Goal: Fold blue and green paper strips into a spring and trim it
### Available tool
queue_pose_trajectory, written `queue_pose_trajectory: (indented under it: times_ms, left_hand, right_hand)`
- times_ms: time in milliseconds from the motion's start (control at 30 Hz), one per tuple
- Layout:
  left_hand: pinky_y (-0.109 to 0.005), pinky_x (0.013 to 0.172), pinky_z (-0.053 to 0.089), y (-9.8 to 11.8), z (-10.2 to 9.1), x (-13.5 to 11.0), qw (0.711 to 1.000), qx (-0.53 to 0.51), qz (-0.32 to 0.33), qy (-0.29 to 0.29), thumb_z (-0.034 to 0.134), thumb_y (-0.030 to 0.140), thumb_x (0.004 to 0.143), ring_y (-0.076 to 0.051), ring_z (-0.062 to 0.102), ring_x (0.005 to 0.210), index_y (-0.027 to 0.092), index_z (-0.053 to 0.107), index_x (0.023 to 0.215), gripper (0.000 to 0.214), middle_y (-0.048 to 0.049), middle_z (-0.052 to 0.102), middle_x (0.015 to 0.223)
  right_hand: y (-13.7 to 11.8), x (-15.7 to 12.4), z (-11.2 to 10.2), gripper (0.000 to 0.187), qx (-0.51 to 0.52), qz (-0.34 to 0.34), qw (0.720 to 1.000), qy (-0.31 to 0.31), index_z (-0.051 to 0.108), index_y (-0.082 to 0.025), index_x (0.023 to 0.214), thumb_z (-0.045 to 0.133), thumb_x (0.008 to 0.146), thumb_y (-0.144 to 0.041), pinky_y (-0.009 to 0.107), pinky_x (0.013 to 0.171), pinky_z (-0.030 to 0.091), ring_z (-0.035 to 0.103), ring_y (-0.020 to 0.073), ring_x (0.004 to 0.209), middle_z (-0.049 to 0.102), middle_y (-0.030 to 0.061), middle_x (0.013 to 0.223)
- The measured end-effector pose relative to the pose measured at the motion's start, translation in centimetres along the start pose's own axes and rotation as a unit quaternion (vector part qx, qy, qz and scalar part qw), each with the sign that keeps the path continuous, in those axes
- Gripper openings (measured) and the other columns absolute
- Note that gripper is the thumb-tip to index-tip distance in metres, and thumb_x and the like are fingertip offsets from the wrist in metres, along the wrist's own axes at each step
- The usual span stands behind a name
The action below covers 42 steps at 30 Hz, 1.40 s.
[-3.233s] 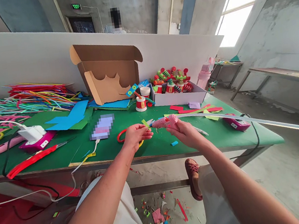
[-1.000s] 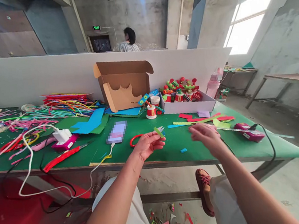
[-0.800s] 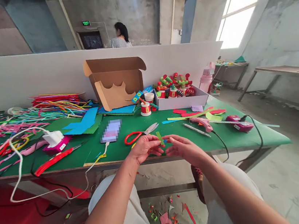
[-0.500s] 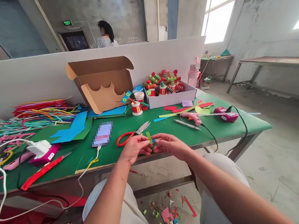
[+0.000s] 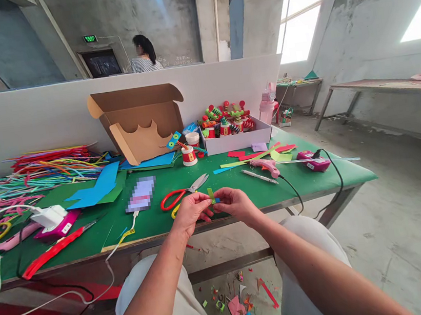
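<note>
My left hand and my right hand meet just above the table's front edge, fingertips almost touching. Both are closed in a pinch on a small green paper strip that stands upright between them, with a bit of blue paper against it by the right fingertips. How the two pieces are joined is too small to tell. Close to the left hand lie red-handled scissors, blades pointing away to the right. A yellow handle is partly hidden behind that hand.
Behind the hands, a white box holds several spring-and-cup figures, with another figure beside it. A pink glue gun, a pen and paper strips lie right. A phone, cables, a red knife and pipe cleaners fill the left.
The camera view has shifted slightly, so the table things sit a little further left and lower. Both hands keep their pinch on the paper, with only slight finger movement.
</note>
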<state>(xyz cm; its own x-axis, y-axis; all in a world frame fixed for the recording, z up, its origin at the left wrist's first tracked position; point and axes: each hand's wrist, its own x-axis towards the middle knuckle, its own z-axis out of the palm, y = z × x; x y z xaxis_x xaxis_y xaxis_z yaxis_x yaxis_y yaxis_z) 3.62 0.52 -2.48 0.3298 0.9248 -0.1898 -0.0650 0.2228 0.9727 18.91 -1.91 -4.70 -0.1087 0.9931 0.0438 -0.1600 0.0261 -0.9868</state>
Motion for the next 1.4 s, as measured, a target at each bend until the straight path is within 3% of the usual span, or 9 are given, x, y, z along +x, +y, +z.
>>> queue_pose_trajectory:
  times_ms: [300, 533, 733, 1033, 1400]
  left_hand:
    - [-0.019, 0.037, 0.042, -0.1, -0.4, -0.1, 0.999, 0.024, 0.013, -0.025, 0.079, 0.033, 0.055, -0.011, 0.056, 0.045, 0.015, 0.058, 0.071, 0.032, 0.0016, 0.060, 0.058]
    - [-0.021, 0.051, 0.043, 0.0, -0.5, -0.1, 0.995, 0.011, 0.100, -0.002, 0.078, 0.028, 0.055, -0.010, 0.053, 0.058, 0.014, 0.065, 0.073, 0.026, -0.0010, 0.064, 0.068]
    - [-0.023, 0.056, 0.043, 0.1, -0.5, -0.4, 0.992, 0.030, 0.119, 0.015, 0.074, 0.028, 0.056, -0.013, 0.056, 0.063, 0.015, 0.068, 0.076, 0.024, -0.0024, 0.066, 0.071]
    - [-0.025, 0.060, 0.041, -0.6, -0.1, 0.1, 0.977, 0.116, 0.178, 0.039, 0.073, 0.033, 0.060, -0.013, 0.050, 0.060, 0.018, 0.062, 0.062, 0.019, 0.0009, 0.058, 0.061]
    - [-0.023, 0.056, 0.040, -0.8, -0.2, 0.1, 0.975, 0.114, 0.184, 0.056, 0.073, 0.031, 0.061, -0.012, 0.049, 0.058, 0.018, 0.062, 0.061, 0.017, 0.0019, 0.057, 0.059]
  right_hand:
    - [-0.4, 0.1, -0.3, 0.035, -0.020, 0.010, 1.000, 0.008, 0.067, -0.021, 0.077, 0.083, 0.051, -0.039, 0.033, 0.068, 0.055, 0.067, 0.0177, 0.062, 0.068, -0.0024, 0.063]
    - [-0.6, 0.0, -0.2, 0.036, -0.009, 0.028, 1.000, 0.005, 0.069, -0.020, 0.076, 0.084, 0.050, -0.039, 0.033, 0.069, 0.056, 0.065, 0.0159, 0.058, 0.067, -0.0037, 0.060]
    - [-0.3, 0.0, -0.2, 0.036, 0.003, 0.038, 0.999, 0.014, 0.068, -0.019, 0.075, 0.085, 0.050, -0.039, 0.033, 0.070, 0.056, 0.067, 0.0165, 0.059, 0.068, -0.0030, 0.060]
    - [-0.5, -0.4, -0.1, 0.039, 0.018, 0.047, 0.999, -0.001, 0.069, -0.018, 0.076, 0.086, 0.049, -0.040, 0.034, 0.071, 0.056, 0.068, 0.0163, 0.059, 0.069, -0.0020, 0.060]
    - [-1.3, -0.7, -0.4, 0.039, 0.025, 0.065, 0.997, -0.028, 0.071, -0.017, 0.082, 0.087, 0.049, -0.030, 0.031, 0.073, 0.055, 0.067, 0.0146, 0.064, 0.070, -0.0020, 0.067]
